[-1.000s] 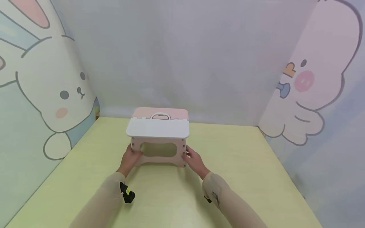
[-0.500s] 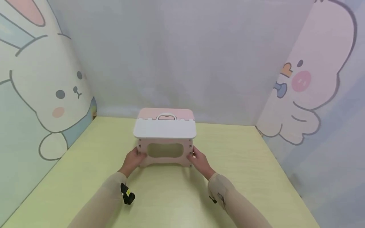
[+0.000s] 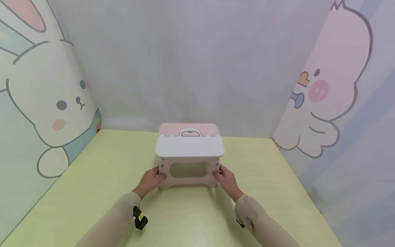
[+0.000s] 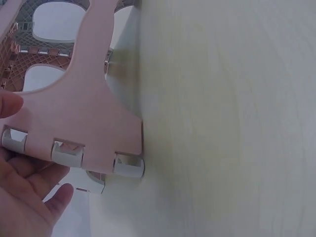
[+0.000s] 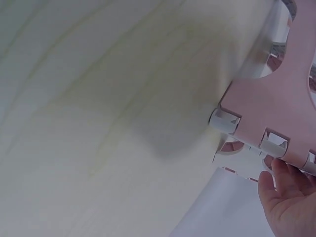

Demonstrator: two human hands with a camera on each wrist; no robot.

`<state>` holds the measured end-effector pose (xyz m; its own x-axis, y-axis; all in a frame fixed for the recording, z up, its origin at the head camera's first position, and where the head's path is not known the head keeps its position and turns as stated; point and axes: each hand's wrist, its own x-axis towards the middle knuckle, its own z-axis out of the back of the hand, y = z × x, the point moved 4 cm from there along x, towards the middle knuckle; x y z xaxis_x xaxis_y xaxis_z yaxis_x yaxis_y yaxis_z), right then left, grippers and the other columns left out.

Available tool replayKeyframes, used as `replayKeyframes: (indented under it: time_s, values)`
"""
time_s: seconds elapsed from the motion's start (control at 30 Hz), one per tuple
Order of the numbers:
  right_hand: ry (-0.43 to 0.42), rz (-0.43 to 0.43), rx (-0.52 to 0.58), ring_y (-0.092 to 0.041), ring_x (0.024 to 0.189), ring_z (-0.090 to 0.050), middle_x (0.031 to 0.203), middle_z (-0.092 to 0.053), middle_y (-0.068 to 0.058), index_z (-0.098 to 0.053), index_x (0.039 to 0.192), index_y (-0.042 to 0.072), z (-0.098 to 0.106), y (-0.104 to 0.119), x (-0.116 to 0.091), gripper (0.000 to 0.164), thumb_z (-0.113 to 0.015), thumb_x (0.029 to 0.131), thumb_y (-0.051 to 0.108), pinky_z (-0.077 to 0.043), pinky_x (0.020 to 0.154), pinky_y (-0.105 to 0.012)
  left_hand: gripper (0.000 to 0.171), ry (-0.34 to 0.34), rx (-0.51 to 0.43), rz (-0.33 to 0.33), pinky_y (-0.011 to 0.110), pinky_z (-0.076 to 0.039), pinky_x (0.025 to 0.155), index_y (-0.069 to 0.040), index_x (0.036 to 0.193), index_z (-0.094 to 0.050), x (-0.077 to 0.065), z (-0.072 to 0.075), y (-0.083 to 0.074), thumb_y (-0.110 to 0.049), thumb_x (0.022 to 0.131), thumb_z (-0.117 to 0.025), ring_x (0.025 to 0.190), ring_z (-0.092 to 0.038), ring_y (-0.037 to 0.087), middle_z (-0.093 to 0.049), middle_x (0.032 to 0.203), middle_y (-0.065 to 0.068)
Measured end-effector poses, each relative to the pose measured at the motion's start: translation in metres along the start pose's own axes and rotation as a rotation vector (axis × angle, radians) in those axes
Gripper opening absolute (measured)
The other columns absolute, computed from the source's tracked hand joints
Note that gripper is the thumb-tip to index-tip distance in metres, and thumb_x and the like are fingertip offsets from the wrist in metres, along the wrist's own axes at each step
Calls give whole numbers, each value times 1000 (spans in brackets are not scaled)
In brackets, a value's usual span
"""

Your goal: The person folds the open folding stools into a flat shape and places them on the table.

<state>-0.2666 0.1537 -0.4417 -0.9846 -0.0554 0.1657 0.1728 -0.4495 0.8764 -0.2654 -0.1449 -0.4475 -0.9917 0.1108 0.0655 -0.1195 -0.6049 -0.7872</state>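
Pink and white, the folding stool [image 3: 190,146] is supported upright on the bench [image 3: 256,171] and gripped from both sides by the left hand [image 3: 150,178] and right hand [image 3: 227,179], whose pressure is best evenly matched to avoid skewing.

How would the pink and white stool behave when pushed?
The stool is probably light, since its front panel is cut out in the middle. Its hinged joints might let it fold if pushed hard. Being boxy, it seems unlikely to roll.
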Motion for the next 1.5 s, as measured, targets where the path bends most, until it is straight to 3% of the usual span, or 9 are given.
replayKeyframes:
  time_s: [0.2,0.3,0.43,0.6,0.83,1.1,1.3,1.5]
  values:
    - [-46,-16,2,-35,102,-62,121,-61,-23,-54,129,-5,12,-8,-12,41,-63,92,11,-51,86,-43,46,10,-4,-36,46,-51,83,9,124,-57,0,-12,2,-17,86,-60,104,-62,37,-64,114,25]
    - [-52,-12,-17,-32,99,-63,118,-63,-22,-55,128,-6,16,-14,-19,42,-66,91,12,-52,83,-41,41,18,-21,-32,41,-53,74,6,114,-63,3,-18,5,-22,83,-63,90,-65,28,-68,105,20]
    - [-24,-14,-44,-31,101,-62,114,-65,-19,-59,124,-4,13,-17,-18,42,-69,89,16,-51,84,-43,36,27,-25,-30,34,-51,65,4,101,-66,3,-17,7,-24,79,-67,75,-59,17,-69,93,13]
    - [7,-27,-56,-31,101,-62,110,-67,-17,-63,119,-2,11,-19,-10,39,-72,85,14,-51,83,-42,39,63,-28,-37,36,-52,70,5,105,-66,6,-17,9,-23,78,-71,79,-61,17,-70,97,13]
    - [93,-21,-48,-30,97,-64,107,-68,-18,-65,111,-3,5,-24,0,37,-76,81,15,-51,82,-43,44,104,-36,4,38,-52,75,2,106,-65,12,-21,15,-23,73,-81,81,-61,17,-69,95,7]
    - [104,-53,-76,-29,92,-65,102,-69,-18,-66,107,-6,7,-25,2,39,-79,78,17,-52,80,-43,59,133,-71,-38,43,-51,79,5,108,-63,15,-23,13,-34,70,-84,85,-62,21,-69,100,13]
    - [116,-84,-68,-25,92,-65,103,-69,-16,-66,108,-5,6,-28,4,42,-81,75,14,-51,81,-43,53,130,-83,26,45,-50,82,3,108,-64,20,-28,19,-25,69,-86,88,-62,22,-69,102,12]
    - [103,-80,-108,-20,83,-64,95,-71,-14,-67,99,-5,7,-31,7,35,-83,73,12,-52,75,-39,48,142,-63,28,43,-51,81,2,108,-65,22,-30,18,-18,70,-86,86,-62,20,-69,101,11]
